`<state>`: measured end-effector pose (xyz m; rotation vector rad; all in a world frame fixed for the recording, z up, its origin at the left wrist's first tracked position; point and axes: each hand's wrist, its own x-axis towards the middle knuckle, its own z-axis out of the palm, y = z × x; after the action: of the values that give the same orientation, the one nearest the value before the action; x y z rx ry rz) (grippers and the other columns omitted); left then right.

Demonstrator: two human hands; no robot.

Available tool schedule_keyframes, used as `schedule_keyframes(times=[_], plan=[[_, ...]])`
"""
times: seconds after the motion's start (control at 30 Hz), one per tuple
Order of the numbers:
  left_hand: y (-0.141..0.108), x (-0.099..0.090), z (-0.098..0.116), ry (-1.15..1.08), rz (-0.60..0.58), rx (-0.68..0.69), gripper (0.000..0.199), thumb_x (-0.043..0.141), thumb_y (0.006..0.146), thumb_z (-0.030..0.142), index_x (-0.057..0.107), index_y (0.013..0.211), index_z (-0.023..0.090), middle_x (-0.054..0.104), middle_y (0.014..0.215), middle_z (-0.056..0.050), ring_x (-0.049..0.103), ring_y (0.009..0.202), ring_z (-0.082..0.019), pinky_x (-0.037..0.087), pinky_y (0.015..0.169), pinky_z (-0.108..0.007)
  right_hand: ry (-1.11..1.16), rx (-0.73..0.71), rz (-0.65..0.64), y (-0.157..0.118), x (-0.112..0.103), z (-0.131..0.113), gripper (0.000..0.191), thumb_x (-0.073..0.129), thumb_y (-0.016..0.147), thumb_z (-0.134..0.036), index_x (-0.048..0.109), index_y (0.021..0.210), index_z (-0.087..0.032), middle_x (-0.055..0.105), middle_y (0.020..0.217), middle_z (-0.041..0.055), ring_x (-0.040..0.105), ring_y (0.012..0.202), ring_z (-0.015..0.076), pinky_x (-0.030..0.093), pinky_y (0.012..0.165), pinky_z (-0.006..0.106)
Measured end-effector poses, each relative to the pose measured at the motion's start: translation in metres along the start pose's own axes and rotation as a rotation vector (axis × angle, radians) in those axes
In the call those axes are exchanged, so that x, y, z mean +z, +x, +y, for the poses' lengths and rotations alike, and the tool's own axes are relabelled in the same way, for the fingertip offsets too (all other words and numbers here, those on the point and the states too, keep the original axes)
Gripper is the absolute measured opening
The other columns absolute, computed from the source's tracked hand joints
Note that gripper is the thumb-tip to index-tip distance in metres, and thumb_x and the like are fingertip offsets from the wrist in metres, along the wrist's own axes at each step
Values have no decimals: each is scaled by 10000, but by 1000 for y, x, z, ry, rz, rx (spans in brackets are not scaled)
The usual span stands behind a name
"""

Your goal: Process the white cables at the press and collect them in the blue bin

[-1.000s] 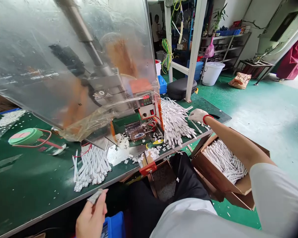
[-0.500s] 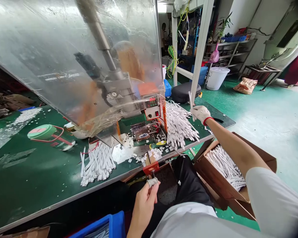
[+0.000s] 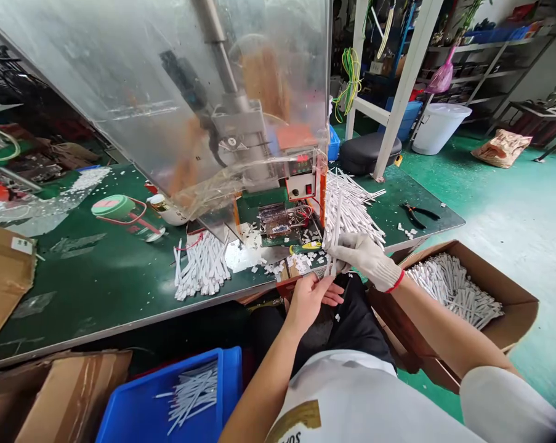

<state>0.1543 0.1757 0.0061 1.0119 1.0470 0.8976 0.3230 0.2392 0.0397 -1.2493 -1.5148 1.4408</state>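
Note:
My right hand, in a white knit glove with a red cuff, grips a few long thin white strips that stand nearly upright. My bare left hand meets it just below, thumb and forefinger at the strips' lower ends and the other fingers stretched out. Both hands are in front of the table edge, above my lap. Right behind them is a loose pile of white strips. A second, neater pile of strips lies to the left. Between the piles sits a small metal heating block among white scraps.
A clear plastic shield hangs over the press. Pliers and a yellow-handled tool lie on the green table. A cardboard box of strips stands right, a blue bin lower left. A jar with a green lid stands left.
My right hand has come from the far side of the pile toward my left hand, carrying strips. My left hand has left the wrapped knob under the table edge and moved up to the strips.

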Motion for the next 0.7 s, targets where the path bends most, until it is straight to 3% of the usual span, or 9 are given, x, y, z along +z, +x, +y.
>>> schedule_keyframes(times=[0.17, 0.43, 0.57, 0.7], plan=[[-10, -7, -7, -73, 9, -57, 451, 676, 804, 578, 610, 805, 132, 753, 784, -125, 727, 632, -216, 574, 590, -306, -69, -14, -61, -2, 17, 10, 317, 680, 842, -457, 623, 744, -160, 635, 618, 31, 579, 522, 124, 452, 469, 190], [-22, -20, -9, -137, -5, -155, 442, 729, 778, 497, 673, 924, 83, 752, 763, -119, 727, 625, -203, 555, 566, -257, 49, 102, -149, -3, 33, 11, 367, 674, 836, -528, 647, 800, -164, 632, 636, 28, 590, 524, 139, 492, 498, 227], [-30, -28, -13, -187, -13, -197, 459, 736, 769, 498, 694, 952, 78, 748, 742, -113, 729, 637, -204, 554, 583, -257, 47, 34, -241, 14, 37, 10, 466, 619, 872, -582, 739, 943, -137, 648, 708, 41, 521, 541, 99, 396, 472, 192], [-36, -36, -14, -199, 74, -176, 467, 719, 784, 516, 692, 965, 86, 747, 746, -110, 729, 649, -201, 546, 589, -250, 183, 95, -364, 45, 50, 13, 430, 717, 810, -536, 748, 846, -109, 597, 640, 29, 436, 505, 70, 299, 427, 174]])
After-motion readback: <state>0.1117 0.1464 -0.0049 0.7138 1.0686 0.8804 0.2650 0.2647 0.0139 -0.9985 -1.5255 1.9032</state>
